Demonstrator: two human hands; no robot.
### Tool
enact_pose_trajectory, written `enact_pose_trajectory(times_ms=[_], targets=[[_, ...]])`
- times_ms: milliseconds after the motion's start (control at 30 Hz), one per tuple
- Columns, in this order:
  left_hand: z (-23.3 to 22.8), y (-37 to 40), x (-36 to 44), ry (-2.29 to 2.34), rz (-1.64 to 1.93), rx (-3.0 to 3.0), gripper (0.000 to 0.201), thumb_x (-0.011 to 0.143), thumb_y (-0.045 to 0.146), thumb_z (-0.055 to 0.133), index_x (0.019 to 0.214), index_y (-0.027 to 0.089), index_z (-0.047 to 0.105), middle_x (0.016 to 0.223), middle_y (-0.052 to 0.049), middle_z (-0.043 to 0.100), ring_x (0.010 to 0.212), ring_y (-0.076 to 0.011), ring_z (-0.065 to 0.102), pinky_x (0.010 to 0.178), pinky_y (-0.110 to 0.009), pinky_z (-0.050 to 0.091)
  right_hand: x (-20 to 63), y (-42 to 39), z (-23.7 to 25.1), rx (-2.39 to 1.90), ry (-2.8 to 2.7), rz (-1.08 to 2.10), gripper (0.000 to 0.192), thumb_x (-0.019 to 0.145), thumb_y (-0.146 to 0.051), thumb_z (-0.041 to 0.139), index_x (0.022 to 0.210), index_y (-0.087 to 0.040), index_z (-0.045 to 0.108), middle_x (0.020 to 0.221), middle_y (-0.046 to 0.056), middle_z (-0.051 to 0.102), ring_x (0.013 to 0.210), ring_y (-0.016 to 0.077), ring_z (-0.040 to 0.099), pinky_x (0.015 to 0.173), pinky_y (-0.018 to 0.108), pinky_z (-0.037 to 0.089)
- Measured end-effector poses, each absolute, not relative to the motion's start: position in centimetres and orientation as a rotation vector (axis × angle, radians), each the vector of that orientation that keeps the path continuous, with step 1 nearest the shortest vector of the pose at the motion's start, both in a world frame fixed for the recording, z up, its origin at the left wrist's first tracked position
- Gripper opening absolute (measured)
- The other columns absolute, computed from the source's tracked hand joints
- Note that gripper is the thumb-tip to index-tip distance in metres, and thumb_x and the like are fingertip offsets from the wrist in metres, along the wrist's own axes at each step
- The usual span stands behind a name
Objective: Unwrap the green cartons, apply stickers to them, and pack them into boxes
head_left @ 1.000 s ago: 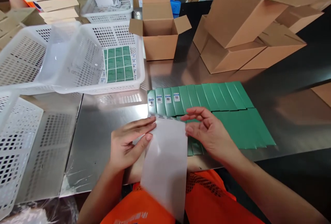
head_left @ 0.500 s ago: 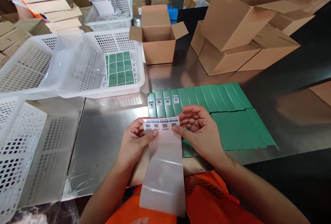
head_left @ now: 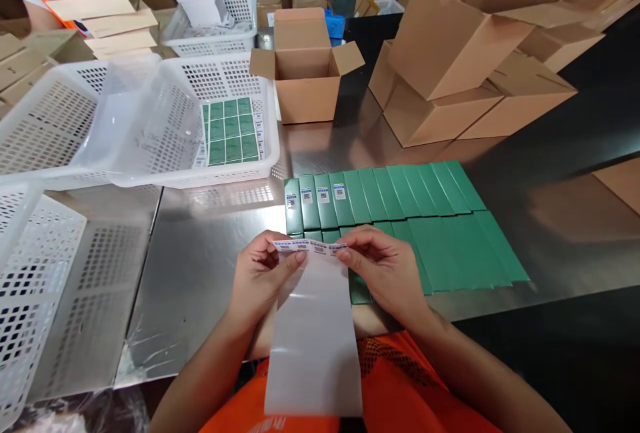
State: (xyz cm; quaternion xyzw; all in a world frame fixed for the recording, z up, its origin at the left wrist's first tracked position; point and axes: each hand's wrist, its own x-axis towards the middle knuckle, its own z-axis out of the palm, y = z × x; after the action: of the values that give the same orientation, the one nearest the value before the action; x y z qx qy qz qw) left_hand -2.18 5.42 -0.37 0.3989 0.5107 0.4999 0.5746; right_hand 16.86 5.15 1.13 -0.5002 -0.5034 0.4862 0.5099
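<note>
Between my two hands hangs a sticker sheet point(head_left: 315, 326), a long pale backing strip with one row of QR-code labels along its top edge. My left hand point(head_left: 263, 273) pinches the top left corner between thumb and fingers. At the top right corner, my right hand point(head_left: 385, 263) pinches it the same way. Behind and beneath the hands, green boxes point(head_left: 400, 193) lie packed side by side in two rows on the metal table. Several at the left end of the far row carry a QR label point(head_left: 340, 191). The sheet and hands cover part of the near row.
White perforated baskets point(head_left: 195, 176) stand at the left, one holding green sticker sheets point(head_left: 233, 131). An open carton point(head_left: 307, 99) sits beyond the boxes. More cartons point(head_left: 450, 106) are stacked at the back right. Another person's sleeve point(head_left: 65, 19) shows at far left behind stacked cartons.
My right hand has lowered and its fingers have closed in on the sheet's corner. The label row has tipped away and bends slightly, so the codes look flatter.
</note>
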Motion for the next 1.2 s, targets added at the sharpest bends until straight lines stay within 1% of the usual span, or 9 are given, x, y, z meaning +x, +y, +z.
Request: enact_pose_trajectory(times_ms=[267, 400, 467, 600, 767, 867, 1033, 1133, 1200], targets=[[-0.9, 5.3, -2.5, 1.088, 1.159, 0.992, 0.018, 0.076, 0.027, 0.082, 0.071, 0.019, 0.066, 0.064, 0.002, 0.071, 0.056, -0.0104, 0.063, 0.054, -0.018, 0.051, 18.5, 5.5, 0.3, -1.203, -1.795, 0.593, 0.017, 0.098, -0.031, 0.056, 0.082, -0.026, 0.062, 0.085, 0.004, 0.070, 0.084, 0.0219, 0.066, 0.076, 0.038, 0.053], [-0.8, 5.3, -2.1, 0.957, 1.214, 0.883, 0.024, 0.075, 0.021, 0.083, 0.067, 0.018, 0.060, 0.102, -0.006, 0.079, 0.090, -0.0208, 0.075, 0.079, -0.030, 0.059, 18.7, 6.0, 0.6, -1.230, -1.914, 0.584, 0.033, 0.102, -0.039, 0.048, 0.073, -0.025, 0.054, 0.075, 0.004, 0.065, 0.079, 0.0211, 0.062, 0.073, 0.036, 0.050], [-0.5, 5.4, -1.8, 0.907, 1.280, 0.800, 0.031, 0.071, 0.018, 0.084, 0.064, 0.017, 0.054, 0.107, -0.007, 0.079, 0.095, -0.0234, 0.075, 0.082, -0.033, 0.060, 18.7, 6.2, 0.6, -1.222, -1.938, 0.615, 0.037, 0.103, -0.042, 0.047, 0.072, -0.023, 0.054, 0.074, 0.004, 0.064, 0.077, 0.0201, 0.062, 0.071, 0.034, 0.049], [0.0, 5.6, -1.4, 0.931, 1.362, 0.698, 0.041, 0.066, 0.015, 0.087, 0.065, 0.019, 0.047, 0.074, -0.001, 0.078, 0.065, -0.0158, 0.074, 0.059, -0.021, 0.057, 18.6, 6.4, 0.4, -1.223, -1.860, 0.753, 0.030, 0.099, -0.043, 0.057, 0.079, -0.022, 0.063, 0.079, 0.003, 0.067, 0.076, 0.0177, 0.063, 0.068, 0.031, 0.048], [0.0, 5.7, -1.8, 1.043, 1.245, 0.609, 0.048, 0.064, 0.018, 0.089, 0.099, 0.023, 0.055, 0.062, 0.004, 0.073, 0.050, -0.0127, 0.067, 0.051, -0.019, 0.053, 18.7, 6.2, 0.3, -1.223, -1.573, 0.979, 0.016, 0.086, -0.040, 0.076, 0.083, -0.025, 0.071, 0.083, 0.001, 0.070, 0.079, 0.0180, 0.066, 0.072, 0.031, 0.052], [0.0, 5.9, -2.0, 1.070, 1.142, 0.540, 0.050, 0.063, 0.022, 0.089, 0.101, 0.021, 0.056, 0.062, 0.002, 0.073, 0.049, -0.0130, 0.065, 0.050, -0.020, 0.053, 19.9, 7.1, 0.7, -1.099, -1.392, 1.057, 0.016, 0.085, -0.040, 0.077, 0.080, -0.026, 0.070, 0.080, 0.000, 0.069, 0.077, 0.0165, 0.067, 0.071, 0.029, 0.054], [-0.1, 5.9, -2.0, 1.068, 1.095, 0.501, 0.052, 0.061, 0.022, 0.091, 0.099, 0.020, 0.056, 0.064, 0.000, 0.074, 0.050, -0.0134, 0.066, 0.050, -0.021, 0.053, 23.7, 12.5, 1.3, -1.274, -1.203, 1.043, 0.030, 0.073, -0.045, 0.086, 0.083, -0.024, 0.066, 0.076, -0.002, 0.070, 0.073, 0.0144, 0.066, 0.072, 0.029, 0.056], [-0.1, 5.8, -1.9, 1.041, 1.058, 0.511, 0.050, 0.061, 0.023, 0.090, 0.098, 0.019, 0.056, 0.065, 0.000, 0.075, 0.053, -0.0142, 0.068, 0.051, -0.021, 0.054, 25.1, 16.2, 0.9, -1.463, -1.269, 1.300, 0.037, 0.064, -0.041, 0.089, 0.082, -0.021, 0.064, 0.067, -0.003, 0.066, 0.063, 0.0122, 0.063, 0.063, 0.026, 0.054], [-0.2, 5.8, -1.9, 1.025, 1.048, 0.512, 0.049, 0.062, 0.023, 0.090, 0.097, 0.019, 0.056, 0.064, 0.000, 0.074, 0.054, -0.0145, 0.069, 0.052, -0.020, 0.054, 25.2, 17.8, 0.5, -1.544, -1.312, 1.455, 0.045, 0.062, -0.032, 0.089, 0.097, -0.021, 0.062, 0.062, -0.005, 0.063, 0.057, 0.0122, 0.061, 0.058, 0.024, 0.053]])
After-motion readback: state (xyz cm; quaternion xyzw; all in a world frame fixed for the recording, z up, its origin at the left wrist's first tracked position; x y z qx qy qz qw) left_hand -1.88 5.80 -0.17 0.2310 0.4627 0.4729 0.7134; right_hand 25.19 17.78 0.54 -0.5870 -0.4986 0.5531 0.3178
